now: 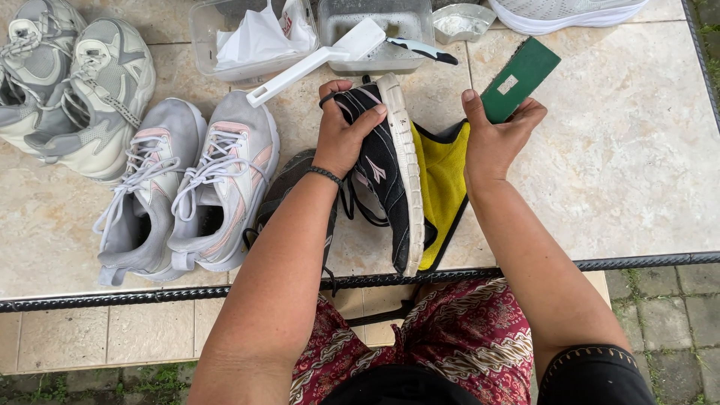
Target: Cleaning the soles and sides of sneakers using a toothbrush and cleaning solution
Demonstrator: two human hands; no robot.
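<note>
Our left hand (pixel 341 135) wraps around a black sneaker (pixel 386 169), tipped on its side over a yellow cloth (pixel 442 184) near the table's (pixel 622 172) front edge. Our right hand (pixel 495 139) pinches a green block (pixel 520 79) just to the right. To work the white sole well, we should likely keep the shoe braced firmly and stroke along its edge.

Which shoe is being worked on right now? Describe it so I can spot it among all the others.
On the tiled table, look just above the near edge at the centre. There the left hand holds a black shoe on its side over a yellow cloth. It is the only black, white-soled shoe in hand; the neighbours are grey or pink-trimmed.
</note>
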